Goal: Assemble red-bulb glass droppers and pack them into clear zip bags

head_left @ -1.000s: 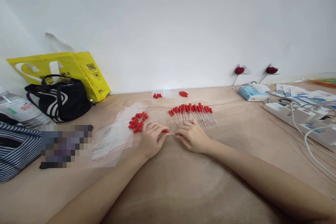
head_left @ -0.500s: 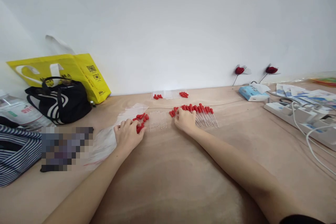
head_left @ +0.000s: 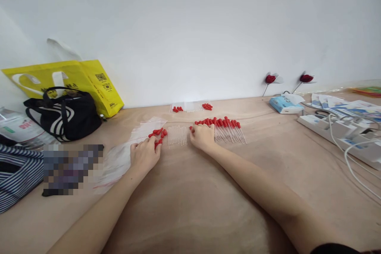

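My left hand [head_left: 145, 152] rests on the left, its fingers curled down onto red rubber bulbs [head_left: 156, 131] in a small loose pile. A bulb shows at its fingertips. Right of the pile, thin clear glass tubes [head_left: 177, 135] lie side by side. My right hand [head_left: 203, 137] is bent over the left end of a row of droppers [head_left: 228, 129], clear tubes with red bulbs on their far ends. Its thumb and fingers close at a red-ended dropper, mostly covered by the hand. Clear plastic bags [head_left: 122, 156] lie beneath and left of my left hand.
Against the wall lies a bag with red bulbs and tubes [head_left: 192, 106]. At left stand a yellow bag [head_left: 108, 87], a black bag [head_left: 83, 115] and a striped cloth [head_left: 18, 174]. At right are a tissue pack [head_left: 285, 104], a power strip [head_left: 342, 135] with cables, and papers [head_left: 357, 107].
My right hand has shifted a little left along the row, uncovering more droppers behind it. My left hand has stayed by the red bulbs, slightly lower. The view has turned slightly.
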Motion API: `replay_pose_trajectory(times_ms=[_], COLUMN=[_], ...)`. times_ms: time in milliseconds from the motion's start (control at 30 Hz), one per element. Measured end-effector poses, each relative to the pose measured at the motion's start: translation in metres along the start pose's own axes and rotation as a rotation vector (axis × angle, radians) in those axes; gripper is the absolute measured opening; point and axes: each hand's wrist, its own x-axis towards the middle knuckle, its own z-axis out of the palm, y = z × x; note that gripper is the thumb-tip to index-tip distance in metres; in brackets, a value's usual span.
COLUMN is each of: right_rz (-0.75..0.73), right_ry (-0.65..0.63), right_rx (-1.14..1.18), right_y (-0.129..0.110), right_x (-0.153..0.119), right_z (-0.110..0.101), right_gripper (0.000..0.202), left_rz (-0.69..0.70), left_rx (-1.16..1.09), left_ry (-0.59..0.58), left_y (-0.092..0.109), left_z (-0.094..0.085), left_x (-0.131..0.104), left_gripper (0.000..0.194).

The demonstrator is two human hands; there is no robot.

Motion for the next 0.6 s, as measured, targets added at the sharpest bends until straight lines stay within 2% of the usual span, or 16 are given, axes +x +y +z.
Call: replay_pose_trajectory(times_ms=[167,300,500,600], right_rz=[0.081,0.138,0.167,0.149], right_ry=[-0.081,-0.120,-0.143,-0.126], right_rx=[0.000,0.021,0.036,0.032], right_y=[-0.020,-0.029,-0.034,-0.032], right_x=[0.006,0.014,0.019,0.015], right_z=[0.007,0.012,0.016,0.011], right_gripper=[0.032,0.029,0.023,0.025], left_rz=[-0.026,0.016,0.127,0.217], left_rx=[-0.077,-0.155,-0.312,-0.446], left_ry=[0.046,0.112,0.377,0.425], left_y=[-0.001,-0.003,0.003,0.011], left_z=[0.008,0.013,0.012,0.014], left_x=[0.002,0.003,0.001,-0.003], left_gripper=[0.016,0.011,0.010,0.015])
